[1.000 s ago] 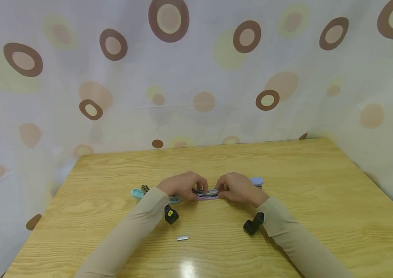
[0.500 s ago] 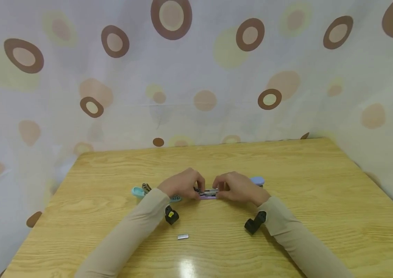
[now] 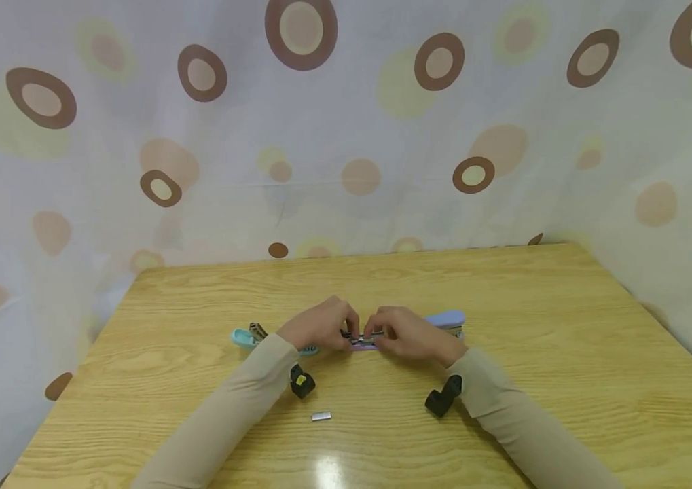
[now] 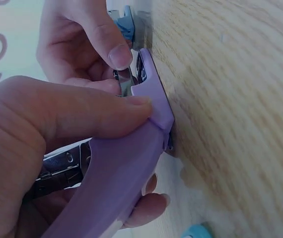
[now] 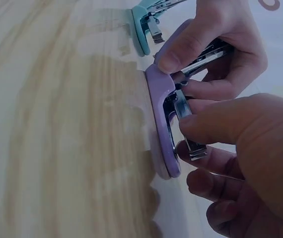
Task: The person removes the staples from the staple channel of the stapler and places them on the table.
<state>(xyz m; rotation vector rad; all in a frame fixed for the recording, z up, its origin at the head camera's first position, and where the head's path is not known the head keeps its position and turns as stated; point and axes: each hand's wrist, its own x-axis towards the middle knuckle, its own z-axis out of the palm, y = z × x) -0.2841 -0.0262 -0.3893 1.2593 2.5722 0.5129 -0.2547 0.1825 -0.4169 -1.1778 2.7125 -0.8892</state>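
Observation:
A purple stapler [image 3: 364,347] stands on the table with its top cover swung back from its base. Near the hinge, my left hand [image 3: 321,324] grips it, the thumb pressed against the purple side in the left wrist view. My right hand [image 3: 409,333] pinches the metal staple rail [image 5: 183,109], which is tilted up from the base [image 5: 157,89]. Its other fingers curl behind the rail in the right wrist view. Whether staples lie inside the rail cannot be made out.
An opened teal stapler [image 3: 242,337] lies left of my left hand, partly hidden by the wrist. A blue stapler [image 3: 446,319] sits behind my right hand. Closer to the front is a small strip of staples [image 3: 321,415]. A patterned curtain [image 3: 321,136] hangs behind the table.
My right hand has moved left along the purple stapler towards my left hand, uncovering more of the blue stapler. The left hand has kept its grip in nearly the same place.

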